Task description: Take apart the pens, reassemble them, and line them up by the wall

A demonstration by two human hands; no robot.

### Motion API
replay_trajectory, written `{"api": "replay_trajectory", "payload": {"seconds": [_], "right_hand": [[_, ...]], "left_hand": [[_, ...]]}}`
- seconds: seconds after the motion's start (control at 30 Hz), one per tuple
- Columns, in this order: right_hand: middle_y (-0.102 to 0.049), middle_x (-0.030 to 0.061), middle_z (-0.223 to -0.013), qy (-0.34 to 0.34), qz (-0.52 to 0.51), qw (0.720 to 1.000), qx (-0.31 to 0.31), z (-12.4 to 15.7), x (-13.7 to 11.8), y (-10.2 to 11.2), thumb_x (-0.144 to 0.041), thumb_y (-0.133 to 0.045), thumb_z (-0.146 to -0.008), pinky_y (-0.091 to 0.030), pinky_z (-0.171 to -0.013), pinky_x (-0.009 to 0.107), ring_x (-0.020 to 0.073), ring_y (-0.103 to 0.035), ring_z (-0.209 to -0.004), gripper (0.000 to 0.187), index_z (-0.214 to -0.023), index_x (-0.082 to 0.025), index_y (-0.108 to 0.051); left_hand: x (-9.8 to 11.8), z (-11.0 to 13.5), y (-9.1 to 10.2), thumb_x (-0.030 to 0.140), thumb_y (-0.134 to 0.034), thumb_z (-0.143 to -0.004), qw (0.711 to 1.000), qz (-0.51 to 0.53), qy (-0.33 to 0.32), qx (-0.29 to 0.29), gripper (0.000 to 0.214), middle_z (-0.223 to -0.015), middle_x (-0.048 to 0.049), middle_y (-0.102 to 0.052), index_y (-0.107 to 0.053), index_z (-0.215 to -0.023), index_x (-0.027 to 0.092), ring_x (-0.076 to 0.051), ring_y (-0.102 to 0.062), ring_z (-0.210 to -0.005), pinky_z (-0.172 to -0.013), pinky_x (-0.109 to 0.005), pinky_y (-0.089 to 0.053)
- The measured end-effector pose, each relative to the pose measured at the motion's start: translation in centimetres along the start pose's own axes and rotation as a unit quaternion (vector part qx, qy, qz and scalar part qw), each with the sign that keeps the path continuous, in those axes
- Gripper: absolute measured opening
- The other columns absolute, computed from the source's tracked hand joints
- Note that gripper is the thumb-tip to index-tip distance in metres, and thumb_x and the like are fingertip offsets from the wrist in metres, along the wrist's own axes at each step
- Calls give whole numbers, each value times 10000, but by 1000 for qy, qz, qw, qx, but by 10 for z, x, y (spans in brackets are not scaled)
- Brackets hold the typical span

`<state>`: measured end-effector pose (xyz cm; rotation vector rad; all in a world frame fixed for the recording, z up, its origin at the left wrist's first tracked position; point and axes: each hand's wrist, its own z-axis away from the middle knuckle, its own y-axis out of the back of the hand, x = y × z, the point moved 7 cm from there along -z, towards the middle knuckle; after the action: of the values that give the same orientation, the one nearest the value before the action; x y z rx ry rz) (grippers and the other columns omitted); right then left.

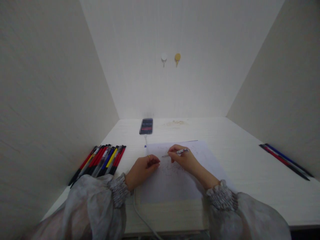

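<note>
My right hand (183, 157) is closed around a slim white pen (182, 151) with dark markings on its barrel. The pen slants, its tip pointing left, at or just above a white sheet of paper (172, 191). Faint sketchy lines (170, 169) show on the sheet between my hands. At the paper's left side rests my left hand (143, 170), fingers loosely curled and thumb tip close to the fingertips, with nothing visible in them. A thin ring (149, 156) is on one of its fingers.
Several black-capped markers (100, 160) in red, yellow, blue and grey lie left; red (282, 161) and blue (287, 158) ones lie right. Behind the paper, a phone (146, 126) has a cable attached. Another cable (140, 213) crosses the front. Walls with two hooks (177, 57) enclose the desk.
</note>
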<state>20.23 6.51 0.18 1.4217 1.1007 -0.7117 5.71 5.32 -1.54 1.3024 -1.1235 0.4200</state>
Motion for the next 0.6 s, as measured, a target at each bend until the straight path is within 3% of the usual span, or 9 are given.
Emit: {"api": "replay_trajectory", "payload": {"seconds": [0.6], "right_hand": [[-476,-45,-399,1,67,998,3,8,2,5,-178,-429,-664,-290,-397,187,84,-429,-378,126,-557,-188,-494]], "left_hand": [[0,1,2,273,-483,-713,1000,-4,-7,9,163,-735,-26,-640,-573,-810,179,-159,-579,-667,-616,-259,-438]]}}
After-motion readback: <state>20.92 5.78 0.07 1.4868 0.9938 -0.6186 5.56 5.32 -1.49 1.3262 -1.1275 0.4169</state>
